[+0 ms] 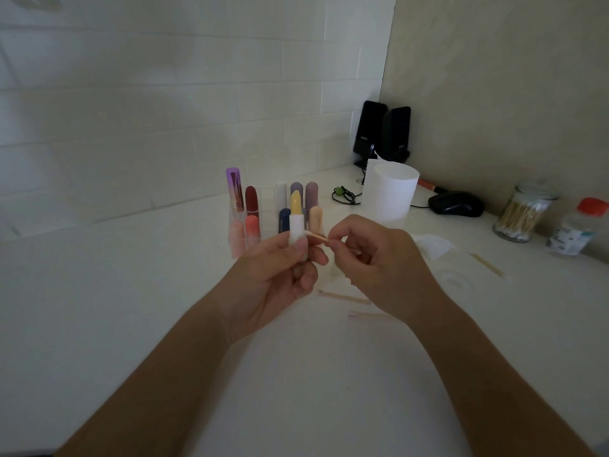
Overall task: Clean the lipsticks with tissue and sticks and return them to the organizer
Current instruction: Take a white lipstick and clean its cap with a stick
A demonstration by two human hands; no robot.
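Evidently the cleaning step was in hand rather than the return: the left grip [280, 268] held a yellow lipstick [296, 219] upright, fingers and thumb curled round its white tube, with the cap off and the yellow colour wound out; the lipstick stood in the air just in front of the organizer [267, 206], above the table [131, 308]; the right grip [372, 255] pinched a thin wooden stick [318, 236] between thumb and fingertips, and the stick's tip met the side of the tube just below the colour. The next move, as I judged it, called for light strokes round that rim without gouging the soft colour, then a wipe with tissue, the cap (which I could not pick out), and a free slot. The clear organizer held capped lipsticks: a tall purple one, a dark red, a white and two mauve at the back; a pale pink, a coral, a navy and a peach in front; its middle cells looked vacant. A glass jar [520, 214] at the right was packed with cotton swabs; the bottle [575, 227] beside it had a red cap, contents not to be told; a tissue roll [390, 192] stood behind the organizer; a loose sheet [435, 245] and a spare stick [346, 296] lay on the table.
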